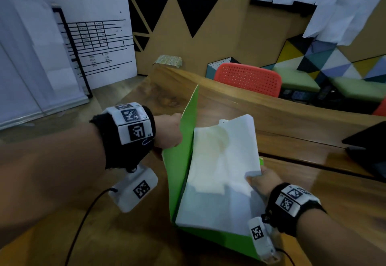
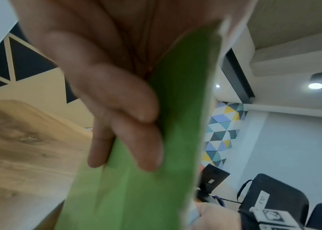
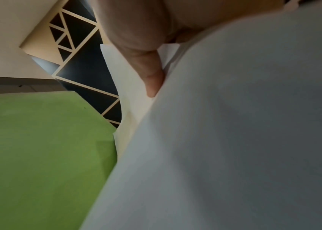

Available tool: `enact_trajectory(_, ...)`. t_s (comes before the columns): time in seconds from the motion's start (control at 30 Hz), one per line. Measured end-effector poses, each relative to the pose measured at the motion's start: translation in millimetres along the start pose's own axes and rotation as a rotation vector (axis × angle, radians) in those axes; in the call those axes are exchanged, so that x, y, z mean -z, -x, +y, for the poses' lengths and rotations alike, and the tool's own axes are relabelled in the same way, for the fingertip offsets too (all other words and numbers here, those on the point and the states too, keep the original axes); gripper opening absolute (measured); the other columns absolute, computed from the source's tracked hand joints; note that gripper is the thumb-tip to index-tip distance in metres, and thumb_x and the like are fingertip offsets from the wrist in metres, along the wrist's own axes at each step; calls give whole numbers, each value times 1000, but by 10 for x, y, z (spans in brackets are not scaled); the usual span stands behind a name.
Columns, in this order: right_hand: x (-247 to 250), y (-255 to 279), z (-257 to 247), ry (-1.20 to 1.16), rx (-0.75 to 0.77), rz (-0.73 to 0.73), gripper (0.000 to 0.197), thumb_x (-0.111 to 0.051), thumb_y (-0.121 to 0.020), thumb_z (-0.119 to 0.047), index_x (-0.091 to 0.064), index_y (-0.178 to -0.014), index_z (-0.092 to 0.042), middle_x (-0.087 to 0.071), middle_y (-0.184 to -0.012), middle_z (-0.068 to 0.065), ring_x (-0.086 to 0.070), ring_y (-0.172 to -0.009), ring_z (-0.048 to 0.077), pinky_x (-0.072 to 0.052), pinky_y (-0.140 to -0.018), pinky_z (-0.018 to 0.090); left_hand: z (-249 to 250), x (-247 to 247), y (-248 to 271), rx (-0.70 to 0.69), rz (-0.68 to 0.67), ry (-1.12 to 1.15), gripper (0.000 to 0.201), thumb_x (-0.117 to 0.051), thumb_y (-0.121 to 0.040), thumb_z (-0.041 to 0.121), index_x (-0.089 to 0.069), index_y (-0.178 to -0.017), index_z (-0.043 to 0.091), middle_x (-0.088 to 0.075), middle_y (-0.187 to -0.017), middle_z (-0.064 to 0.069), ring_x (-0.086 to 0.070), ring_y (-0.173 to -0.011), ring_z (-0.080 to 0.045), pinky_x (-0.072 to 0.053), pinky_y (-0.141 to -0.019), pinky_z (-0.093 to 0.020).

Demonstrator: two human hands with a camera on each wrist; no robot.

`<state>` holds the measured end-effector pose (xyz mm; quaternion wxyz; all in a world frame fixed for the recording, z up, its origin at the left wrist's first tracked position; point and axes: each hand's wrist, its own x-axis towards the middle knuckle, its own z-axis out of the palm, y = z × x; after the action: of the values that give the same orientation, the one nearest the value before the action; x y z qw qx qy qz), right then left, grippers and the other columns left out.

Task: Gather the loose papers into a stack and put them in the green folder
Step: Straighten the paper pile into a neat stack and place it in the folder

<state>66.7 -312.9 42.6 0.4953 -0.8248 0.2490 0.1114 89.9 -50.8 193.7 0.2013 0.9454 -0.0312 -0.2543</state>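
Note:
The green folder (image 1: 179, 171) stands open on the wooden table, its left flap raised almost upright. My left hand (image 1: 169, 130) holds that flap from outside; in the left wrist view its fingers (image 2: 136, 137) lie along the green folder (image 2: 156, 171). A stack of white papers (image 1: 219, 167) lies tilted inside the folder against the lower flap. My right hand (image 1: 264, 180) grips the stack's right edge. In the right wrist view a finger (image 3: 152, 77) presses into the white papers (image 3: 235, 140), with the green folder (image 3: 38, 147) at the left.
The wooden table (image 1: 292, 123) runs away to the right. A dark laptop-like object (image 1: 369, 146) lies at its right edge. A red perforated chair (image 1: 248, 77) stands behind the table. A whiteboard (image 1: 98, 46) leans at the left wall.

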Motion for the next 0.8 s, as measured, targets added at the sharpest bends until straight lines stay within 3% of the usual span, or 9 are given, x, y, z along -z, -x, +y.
enact_trajectory(0.1,-90,105,165,-15,-45,-14,23,-64,-79,-4,-59,-101,-9,-67,-105,23,-63,-98,40,-50,-93,51,-61,-123,118,-11,-21,77,39,-43,-86,0,-33,-123,-6,-53,-92,-18,-53,-63,-25,-41,-45,-27)
enact_trajectory(0.17,-156,182,244,-7,-60,-4,24,-63,-77,-3,-59,-101,-7,-67,-102,24,-64,-95,40,-52,-89,51,-91,-194,175,3,-80,124,45,-47,-84,3,-33,-127,-1,-55,-95,-17,-58,-70,-29,-49,-47,-33)
enact_trajectory(0.27,-283,241,351,-23,-74,0,23,-59,-78,-3,-59,-101,-4,-66,-101,25,-64,-94,40,-53,-87,52,-102,-272,253,45,-121,163,58,-57,-85,23,-29,-136,16,-58,-118,-14,-65,-91,-30,-59,-75,-44)
enact_trajectory(0.37,-365,289,383,-36,-80,-29,29,-59,-79,-7,-59,-108,-2,-67,-102,24,-64,-95,40,-53,-89,51,-92,-278,238,83,-125,352,62,-57,-88,27,-24,-139,29,-59,-116,-13,-63,-62,-25,-58,-60,-35)
enact_trajectory(0.47,-337,348,351,-80,-96,-82,22,-60,-80,0,-57,-100,-9,-67,-101,23,-64,-95,41,-52,-89,50,-95,-266,193,96,-71,315,69,-55,-88,17,-18,-143,37,-61,-114,-17,-63,-64,-26,-58,-55,-33)
enact_trajectory(0.57,-279,320,365,-112,-114,-80,21,-62,-79,1,-57,-97,-10,-66,-100,22,-63,-96,40,-50,-93,52,-125,-298,138,93,-58,239,56,-46,-87,11,-27,-138,25,-63,-106,-22,-62,-70,-30,-55,-55,-35)
enact_trajectory(0.63,-269,265,407,-125,-118,-49,27,-60,-80,2,-59,-107,-6,-66,-99,22,-63,-96,40,-50,-93,52,-150,-297,99,76,-25,155,54,-45,-86,13,-29,-136,15,-61,-106,-18,-64,-85,-32,-56,-68,-42)
enact_trajectory(0.7,-289,221,436,-121,-124,-42,34,-56,-82,4,-58,-115,-3,-66,-101,23,-62,-98,40,-50,-94,51,-160,-279,86,48,-24,113,62,-46,-79,17,-28,-138,14,-61,-108,-15,-65,-93,-32,-56,-81,-48)
enact_trajectory(0.8,-339,195,455,-102,-139,-61,36,-58,-81,6,-58,-115,-3,-66,-102,22,-63,-100,39,-51,-92,47,-172,-262,57,-7,-43,108,66,-46,-69,20,-32,-134,16,-62,-105,-15,-66,-93,-33,-56,-82,-51)
